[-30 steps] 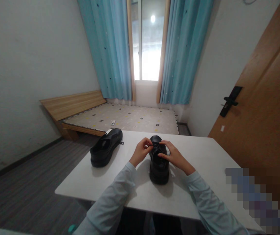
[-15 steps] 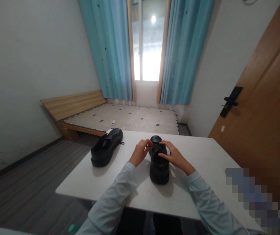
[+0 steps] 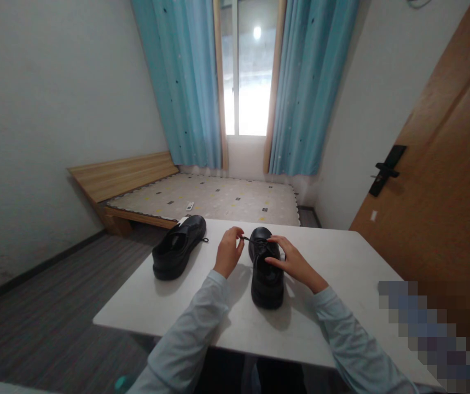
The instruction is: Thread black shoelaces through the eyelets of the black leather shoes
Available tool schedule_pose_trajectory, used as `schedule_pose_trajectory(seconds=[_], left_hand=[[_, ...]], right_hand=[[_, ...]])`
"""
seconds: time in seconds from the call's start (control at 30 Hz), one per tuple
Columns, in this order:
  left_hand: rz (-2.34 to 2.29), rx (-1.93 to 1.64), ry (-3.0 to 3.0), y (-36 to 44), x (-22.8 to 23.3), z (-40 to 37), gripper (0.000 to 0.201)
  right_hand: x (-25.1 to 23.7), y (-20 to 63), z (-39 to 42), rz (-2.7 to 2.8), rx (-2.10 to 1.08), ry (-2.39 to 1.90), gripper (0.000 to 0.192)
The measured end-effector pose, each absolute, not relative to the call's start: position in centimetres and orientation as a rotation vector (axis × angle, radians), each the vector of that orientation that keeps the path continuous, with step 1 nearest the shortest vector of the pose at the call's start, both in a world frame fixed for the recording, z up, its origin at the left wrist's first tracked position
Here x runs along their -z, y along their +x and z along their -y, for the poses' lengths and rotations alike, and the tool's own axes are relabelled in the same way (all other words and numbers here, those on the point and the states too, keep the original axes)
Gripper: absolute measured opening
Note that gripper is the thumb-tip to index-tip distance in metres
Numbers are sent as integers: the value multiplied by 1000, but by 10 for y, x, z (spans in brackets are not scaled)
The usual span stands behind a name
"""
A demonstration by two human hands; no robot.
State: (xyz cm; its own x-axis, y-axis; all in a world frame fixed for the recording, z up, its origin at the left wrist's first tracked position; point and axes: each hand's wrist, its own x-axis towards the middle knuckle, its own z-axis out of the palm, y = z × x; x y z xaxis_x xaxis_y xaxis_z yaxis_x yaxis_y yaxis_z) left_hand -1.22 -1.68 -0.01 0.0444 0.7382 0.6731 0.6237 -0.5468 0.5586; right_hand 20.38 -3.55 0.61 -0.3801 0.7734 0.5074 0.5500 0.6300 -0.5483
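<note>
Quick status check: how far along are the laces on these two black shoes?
Nothing looks finished. In hand: the left hand pinches a lace end drawn sideways off the near shoe, while the right hand rests on its tongue area. Left: the far shoe lies untouched on the table, its lace end loose. Whether any knot exists is too small to tell.

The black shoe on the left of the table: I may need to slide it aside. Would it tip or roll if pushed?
The black shoe probably slides rather than rolls: it sits flat on a thick, broad sole on the smooth white table. Tipping seems unlikely, since it is low. Its loose lace end looks floppy and may trail.
</note>
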Motion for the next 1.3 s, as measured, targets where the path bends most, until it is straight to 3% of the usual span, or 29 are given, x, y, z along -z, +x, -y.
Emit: schedule_pose_trajectory(seconds=[0.23, 0.37, 0.83, 0.97, 1.3], left_hand=[[-1214, -1653, 1719, -8, -2, 16, 5], [-1135, -1651, 1564, -7, -3, 15, 9], [-1169, -1853, 1567, -12, -12, 19, 7], [-1094, -1758, 1594, -11, -14, 22, 10], [-1007, -1457, 1722, -6, -19, 33, 24]], right_hand=[[-6, 204, 36, 2082, -368, -1029, 47], [-4, 205, 35, 2085, -373, -1030, 47], [-5, 206, 36, 2092, -374, -1042, 47], [-4, 204, 37, 2068, -350, -1034, 45], [-6, 202, 36, 1907, -328, -1068, 15]])
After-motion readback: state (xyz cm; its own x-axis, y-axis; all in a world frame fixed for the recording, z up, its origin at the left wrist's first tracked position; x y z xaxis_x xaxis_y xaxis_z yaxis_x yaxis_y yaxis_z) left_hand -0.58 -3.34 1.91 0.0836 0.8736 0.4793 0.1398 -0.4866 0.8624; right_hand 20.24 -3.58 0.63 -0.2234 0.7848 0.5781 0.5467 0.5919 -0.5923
